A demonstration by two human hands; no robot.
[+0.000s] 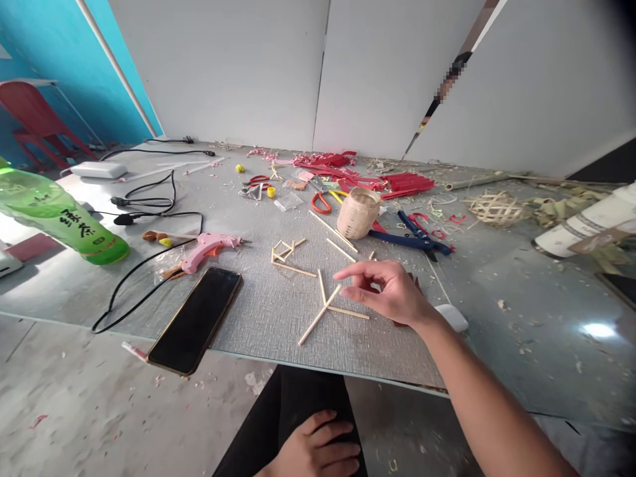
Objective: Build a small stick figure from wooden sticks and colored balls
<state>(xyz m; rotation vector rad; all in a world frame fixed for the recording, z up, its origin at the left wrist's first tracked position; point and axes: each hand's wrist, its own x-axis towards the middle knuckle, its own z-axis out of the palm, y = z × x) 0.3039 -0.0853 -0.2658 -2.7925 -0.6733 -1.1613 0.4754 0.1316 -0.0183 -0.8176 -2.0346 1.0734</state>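
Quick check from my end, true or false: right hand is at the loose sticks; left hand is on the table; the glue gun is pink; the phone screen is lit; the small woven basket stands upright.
1. The right hand is at the loose sticks. True.
2. The left hand is on the table. False: it rests on the person's lap, below the table edge.
3. The glue gun is pink. True.
4. The phone screen is lit. False: it is dark.
5. The small woven basket stands upright. True.

— What is laid out on the table [278, 318]?
— A phone [195, 320], a pink glue gun [206, 250], thin sticks [322, 305], a small basket [358, 212], pliers [415, 238] and red strips [348, 171] are seen.
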